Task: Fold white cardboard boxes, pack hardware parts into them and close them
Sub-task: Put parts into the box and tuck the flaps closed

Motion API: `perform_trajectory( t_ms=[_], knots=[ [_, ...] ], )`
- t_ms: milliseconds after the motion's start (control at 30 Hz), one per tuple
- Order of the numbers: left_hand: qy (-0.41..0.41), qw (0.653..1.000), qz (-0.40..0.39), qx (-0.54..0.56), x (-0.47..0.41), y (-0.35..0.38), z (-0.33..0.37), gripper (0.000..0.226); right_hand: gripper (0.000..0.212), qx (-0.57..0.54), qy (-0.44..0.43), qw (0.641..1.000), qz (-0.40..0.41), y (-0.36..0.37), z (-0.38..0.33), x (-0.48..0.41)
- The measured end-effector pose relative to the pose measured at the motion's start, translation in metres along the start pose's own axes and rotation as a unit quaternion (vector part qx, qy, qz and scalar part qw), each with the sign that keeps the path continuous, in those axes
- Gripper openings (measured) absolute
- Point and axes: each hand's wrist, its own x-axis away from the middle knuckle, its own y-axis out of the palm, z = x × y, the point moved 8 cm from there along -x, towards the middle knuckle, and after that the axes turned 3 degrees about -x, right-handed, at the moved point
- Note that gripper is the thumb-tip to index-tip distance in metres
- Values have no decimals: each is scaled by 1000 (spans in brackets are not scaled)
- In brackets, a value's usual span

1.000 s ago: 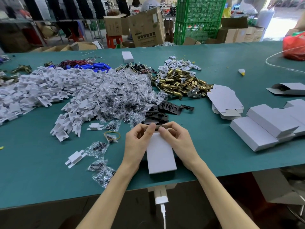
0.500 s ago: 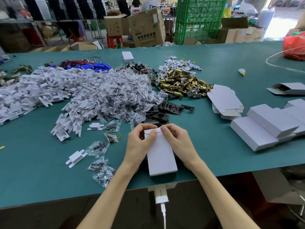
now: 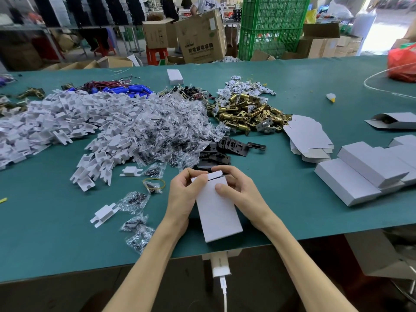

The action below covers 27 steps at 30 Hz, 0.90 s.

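Bare table (image 3: 40, 239) front-left, plus a strip R of the white box (image 3: 219, 219) up to the stacked boxes (image 3: 369, 170). Straight ahead is blocked by black plates (image 3: 227, 149), screw bags (image 3: 166, 131) & brass latches (image 3: 247, 113). Left: plastic clips heap (image 3: 67, 122), w/ loose bags (image 3: 135, 224) nr front edge. Open far right btwn flat blanks (image 3: 308, 136) & red bag (image 3: 403, 61).

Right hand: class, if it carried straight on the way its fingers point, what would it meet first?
Probably the left hand, just across the white cardboard box both hands hold.
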Motion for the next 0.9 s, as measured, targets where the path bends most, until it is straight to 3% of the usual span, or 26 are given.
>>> perform_trajectory(
  t_ms=[200,900],
  knots=[
    [-6,1000,-9,11,-1,1,-1,6,39,-10,7,1000,3,-2,0,1],
    [26,999,-2,-23,2,3,5,21,40,-23,18,1000,10,-3,0,2]
  ],
)
